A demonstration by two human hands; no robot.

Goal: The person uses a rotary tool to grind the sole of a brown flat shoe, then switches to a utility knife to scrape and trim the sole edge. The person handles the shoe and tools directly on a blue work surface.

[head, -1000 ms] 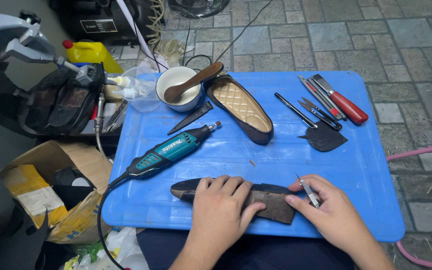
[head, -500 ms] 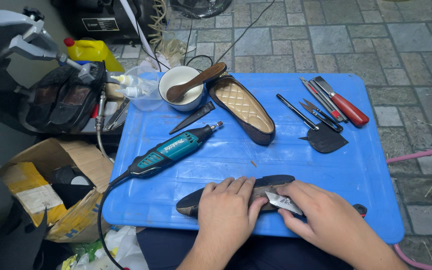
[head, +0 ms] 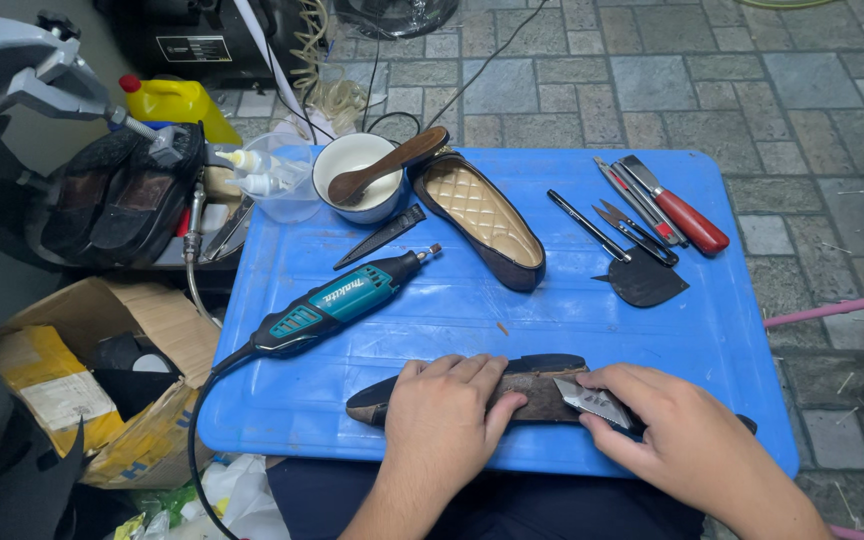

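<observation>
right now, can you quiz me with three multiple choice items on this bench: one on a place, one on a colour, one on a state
1. Where does the rotary tool lie?
A. in the cardboard box
B. on the blue tray
C. in the white cup

2. What colour is the quilted lining of the flat shoe?
A. tan
B. green
C. white

3. What is the right hand doing?
A. resting empty
B. holding a spoon
C. holding a blade against the sole

Answers: 1 B, it lies on the tray; 2 A, the lining is tan; 3 C, the blade meets the sole under the left hand.

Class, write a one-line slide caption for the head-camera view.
Left hand steadies a dark shoe on a blue table; right hand holds a knife.
</observation>
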